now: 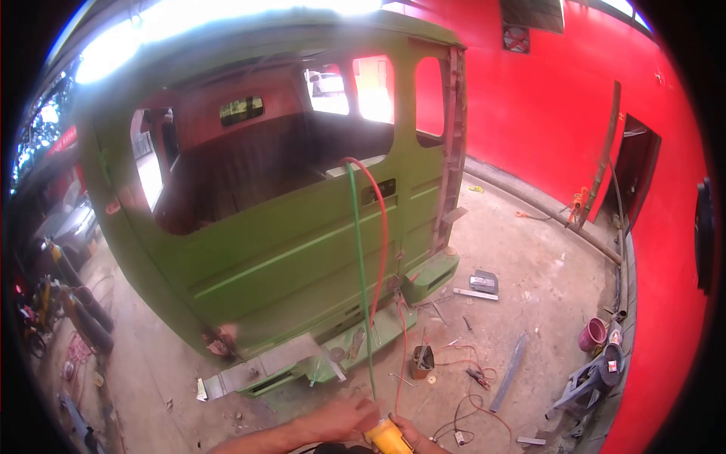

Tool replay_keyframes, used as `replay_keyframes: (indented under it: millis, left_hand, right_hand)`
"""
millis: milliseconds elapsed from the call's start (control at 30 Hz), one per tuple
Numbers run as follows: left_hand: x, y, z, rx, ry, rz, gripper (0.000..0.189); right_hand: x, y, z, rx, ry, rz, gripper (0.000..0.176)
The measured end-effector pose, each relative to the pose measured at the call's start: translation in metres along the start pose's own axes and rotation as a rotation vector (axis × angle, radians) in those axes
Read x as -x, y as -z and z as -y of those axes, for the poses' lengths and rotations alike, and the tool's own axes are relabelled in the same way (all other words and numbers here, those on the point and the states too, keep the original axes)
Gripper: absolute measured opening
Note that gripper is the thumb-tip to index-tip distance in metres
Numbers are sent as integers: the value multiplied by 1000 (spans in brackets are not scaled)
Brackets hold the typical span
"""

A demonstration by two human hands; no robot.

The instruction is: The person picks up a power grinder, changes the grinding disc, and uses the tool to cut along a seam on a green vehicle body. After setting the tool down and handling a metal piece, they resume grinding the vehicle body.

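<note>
A yellow power tool (388, 436), shaped like an angle grinder, is at the bottom edge of view. My right hand (412, 433) is wrapped around its right side. My left hand (355, 418) reaches in from the left, its fingers curled in at the tool's front end; what they grip is hidden. Just beyond the hands, a green hose (359, 250) and a red hose (384, 227) hang over the window sill of a green vehicle body (302, 265). Their lower ends run down close behind my hands.
A rusty container (422, 362), loose cables (473, 408) and a long metal strip (510, 372) lie on the concrete floor. A grey stool (578, 390) and a pink bucket (592, 334) stand by the red wall (529, 136). Gas cylinders (85, 318) are at left.
</note>
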State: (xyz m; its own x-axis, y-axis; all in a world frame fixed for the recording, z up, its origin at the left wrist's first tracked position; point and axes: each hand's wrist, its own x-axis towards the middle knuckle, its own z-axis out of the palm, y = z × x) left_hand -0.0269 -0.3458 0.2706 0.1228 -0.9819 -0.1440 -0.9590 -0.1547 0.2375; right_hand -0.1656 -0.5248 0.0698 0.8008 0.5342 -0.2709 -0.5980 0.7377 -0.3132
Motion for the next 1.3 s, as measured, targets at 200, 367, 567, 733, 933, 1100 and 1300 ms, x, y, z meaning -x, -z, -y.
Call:
replay_keyframes:
  millis: [200,367,567,733,933,1100,1300]
  left_hand:
    - [40,-10,59,394,287,-335,97]
    - [35,-86,107,863,297,-135,100]
    - [23,-104,156,1474,327,-350,105]
    - [76,-146,230,951,709,-352,89]
    - [137,-227,310,351,922,-304,73]
    - [165,-274,352,190,866,-432,76]
    - [172,-285,367,155,915,-312,81]
  right_hand:
    - [-2,-20,56,231,199,-288,72]
    - [-76,-93,114,542,683,-315,95]
    - [-191,-110,98,263,867,-387,78]
    - [-229,-57,45,630,335,-728,92]
    - [-118,-38,-34,644,-121,-951,81]
    - [64,44,-201,760,-325,-1675,67]
    - [101,-16,-268,396,-406,-1805,70]
